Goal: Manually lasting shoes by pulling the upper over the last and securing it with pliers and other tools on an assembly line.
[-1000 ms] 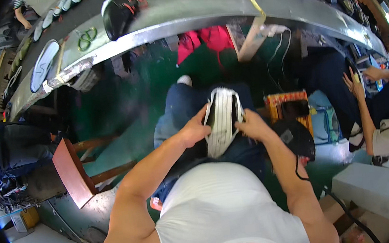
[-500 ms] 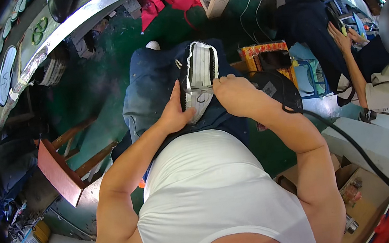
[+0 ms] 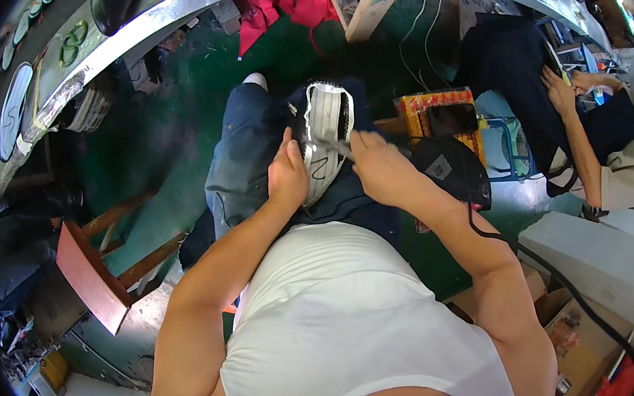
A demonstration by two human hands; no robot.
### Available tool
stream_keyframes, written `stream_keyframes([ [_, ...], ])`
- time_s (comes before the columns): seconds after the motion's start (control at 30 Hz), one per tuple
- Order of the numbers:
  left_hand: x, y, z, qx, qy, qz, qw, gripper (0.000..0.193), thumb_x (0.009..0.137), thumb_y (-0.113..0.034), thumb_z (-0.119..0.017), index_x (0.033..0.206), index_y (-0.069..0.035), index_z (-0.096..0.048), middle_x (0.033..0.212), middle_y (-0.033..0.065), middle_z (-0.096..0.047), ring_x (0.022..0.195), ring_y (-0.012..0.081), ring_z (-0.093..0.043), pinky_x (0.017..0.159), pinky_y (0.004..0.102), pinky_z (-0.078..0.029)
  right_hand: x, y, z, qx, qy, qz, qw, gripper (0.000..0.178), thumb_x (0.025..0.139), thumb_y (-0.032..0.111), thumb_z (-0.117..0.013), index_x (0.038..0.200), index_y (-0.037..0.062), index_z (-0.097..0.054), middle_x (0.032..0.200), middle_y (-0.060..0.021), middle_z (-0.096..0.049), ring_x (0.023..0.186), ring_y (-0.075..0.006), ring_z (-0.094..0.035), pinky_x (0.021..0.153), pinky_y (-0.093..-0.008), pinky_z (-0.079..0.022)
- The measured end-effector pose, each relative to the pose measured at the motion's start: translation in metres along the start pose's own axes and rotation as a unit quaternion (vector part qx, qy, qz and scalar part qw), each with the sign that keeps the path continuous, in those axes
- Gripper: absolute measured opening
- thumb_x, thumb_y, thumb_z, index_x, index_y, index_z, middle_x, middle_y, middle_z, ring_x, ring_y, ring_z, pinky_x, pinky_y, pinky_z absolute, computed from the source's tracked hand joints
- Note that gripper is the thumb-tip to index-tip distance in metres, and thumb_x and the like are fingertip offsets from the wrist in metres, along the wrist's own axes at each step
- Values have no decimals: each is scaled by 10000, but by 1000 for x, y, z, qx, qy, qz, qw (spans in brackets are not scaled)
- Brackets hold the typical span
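An upside-down shoe upper [image 3: 326,117] lies lengthwise on my lap, with a pale insole facing up and a ragged white edge round a black side. My left hand [image 3: 287,176] is closed around its left side near the close end, thumb up. My right hand [image 3: 381,165], slightly smeared by motion, grips a grey metal hand tool [image 3: 333,147]. The tool's tip reaches over the insole from the right; its exact kind is hard to make out. A dark curved mark [image 3: 319,168] shows on the insole beside it.
Ahead runs a metal-edged bench [image 3: 178,10]; soles lie at its left. A wooden stool [image 3: 91,277] stands left. To my right are an orange box [image 3: 415,112] with a phone [image 3: 453,119], a black cap-like item [image 3: 451,171], and a cable [image 3: 570,290]. A co-worker's hands [image 3: 560,90] work farther right.
The shoe has turned slightly, and its near end shows more insole. My left hand has shifted off the insole to its side. My right hand has moved a little with the tool.
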State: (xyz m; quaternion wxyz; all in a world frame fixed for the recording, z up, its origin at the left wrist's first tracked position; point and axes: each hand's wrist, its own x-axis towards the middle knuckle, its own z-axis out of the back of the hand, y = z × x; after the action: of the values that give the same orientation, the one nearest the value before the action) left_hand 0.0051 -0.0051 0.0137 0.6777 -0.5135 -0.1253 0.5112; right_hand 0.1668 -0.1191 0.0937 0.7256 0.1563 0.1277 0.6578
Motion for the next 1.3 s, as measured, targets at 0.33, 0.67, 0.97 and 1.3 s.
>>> stream_keyframes([
  [0.33, 6, -12, 17, 224, 89, -258, 936, 529, 1018, -294, -424, 1530, -292, -292, 1573, 223, -223, 1091, 443, -609, 891, 447, -538, 7, -29, -2, 29, 134, -184, 973, 209, 888, 177, -616, 982, -4, -569, 888, -221, -646, 869, -361, -664, 730, -465, -534],
  [0.67, 12, -35, 24, 277, 186, -194, 923, 595, 981, -318, -506, 1531, -312, -280, 1523, 353, -204, 871, 488, -660, 805, 492, -555, 49, -47, -9, 56, 63, -81, 993, 344, 978, 329, -540, 930, -11, -565, 815, -260, -649, 805, -455, -644, 711, -514, -500],
  [0.97, 3, -6, 34, 243, 199, -223, 923, 697, 954, -338, -554, 1556, -212, -226, 1551, 358, -132, 1137, 469, -579, 987, 433, -470, 42, -34, 4, 80, 157, -147, 973, 415, 999, 366, -483, 982, -34, -593, 869, -269, -669, 854, -453, -649, 754, -523, -504],
  [1.3, 0, -15, 53, 93, 238, -131, 958, 1092, 725, -169, -788, 1554, -19, -93, 1425, 312, -441, 1312, 384, -483, 1095, 345, -375, 14, -43, -5, 388, 90, -241, 885, 338, 1004, 329, -523, 945, 3, -584, 749, -110, -649, 640, -225, -646, 602, -342, -501],
])
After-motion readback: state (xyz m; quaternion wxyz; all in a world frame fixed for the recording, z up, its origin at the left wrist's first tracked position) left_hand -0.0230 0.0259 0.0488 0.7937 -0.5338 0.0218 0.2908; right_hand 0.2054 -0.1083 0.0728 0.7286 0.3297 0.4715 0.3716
